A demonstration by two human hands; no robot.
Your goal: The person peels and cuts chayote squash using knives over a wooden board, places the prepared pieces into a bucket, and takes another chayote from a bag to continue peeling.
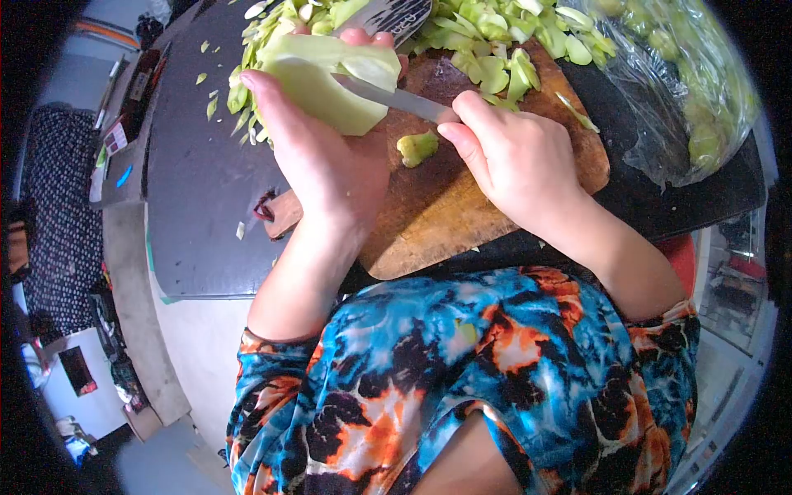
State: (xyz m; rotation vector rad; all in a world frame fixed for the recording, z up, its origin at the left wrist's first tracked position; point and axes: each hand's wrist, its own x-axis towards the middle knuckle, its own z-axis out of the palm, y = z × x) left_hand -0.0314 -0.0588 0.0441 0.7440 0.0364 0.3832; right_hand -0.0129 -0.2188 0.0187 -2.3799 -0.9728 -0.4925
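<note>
My left hand (326, 161) cups a large peeled, pale green vegetable (322, 70), perhaps a chayote, with the fingertips curled over its far edge. In my right hand (524, 153) is a small knife (400, 99), its tip lying against the vegetable's face. Both hands are above a worn wooden cutting board (454, 210). On the board, between the hands, lies a small green end piece (417, 148). Behind the vegetable, a broad, dark blade with markings (400, 21) is partly hidden.
Thin green slices and peelings (487, 62) are heaped at the board's far side. A clear plastic bag (660, 91) with green vegetables sits at the right on the black tabletop (206, 223). Small scraps are scattered at left. The board's handle (285, 216) points left.
</note>
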